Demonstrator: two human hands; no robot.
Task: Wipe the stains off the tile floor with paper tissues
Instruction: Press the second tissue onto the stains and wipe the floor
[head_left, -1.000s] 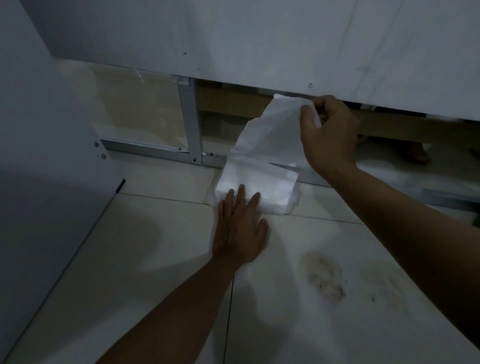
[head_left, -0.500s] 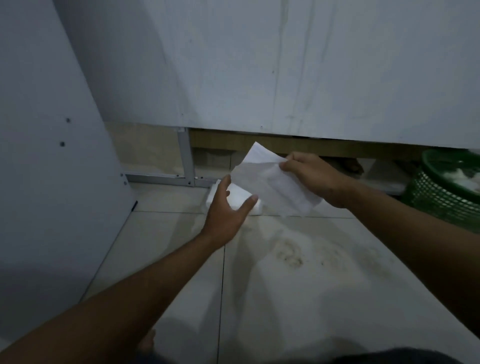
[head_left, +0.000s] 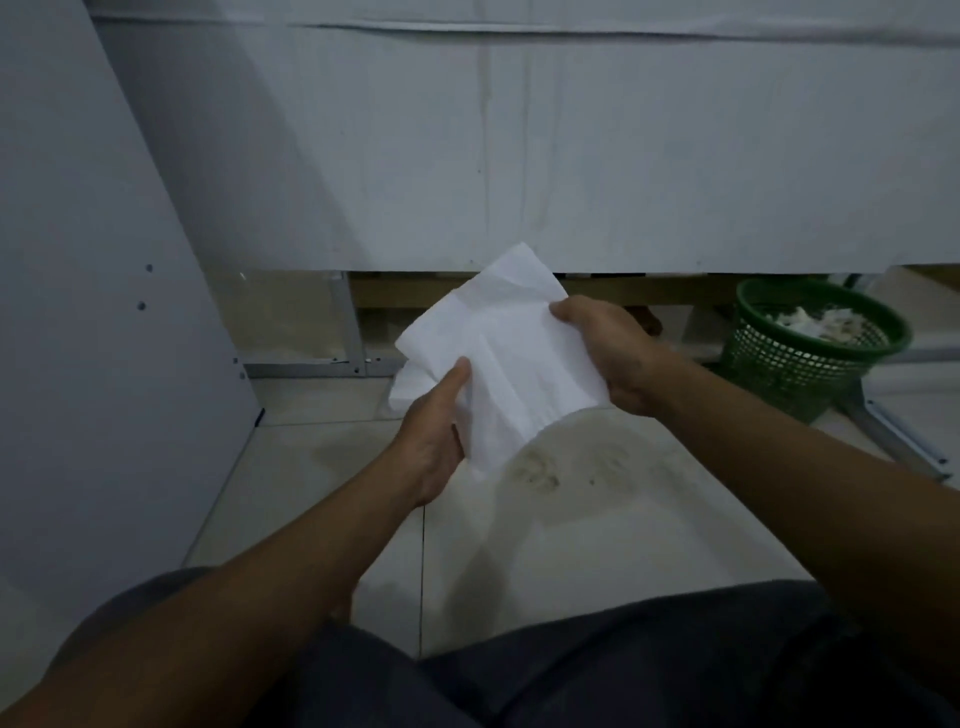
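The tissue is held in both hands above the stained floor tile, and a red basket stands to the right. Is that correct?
Not quite: the basket is green, not red, as the head view shows. Both the left hand and the right hand do hold the tissue above the stained tile.

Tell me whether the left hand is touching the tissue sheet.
Touching. The head view shows the left hand gripping the tissue sheet at its lower left edge, thumb pressed on the paper, while the right hand holds the opposite edge.

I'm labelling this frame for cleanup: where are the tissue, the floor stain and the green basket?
tissue (head_left: 514, 364), head view, middle of the sheet.
floor stain (head_left: 535, 470), head view, darkest smudge.
green basket (head_left: 795, 364), head view, mesh wall.
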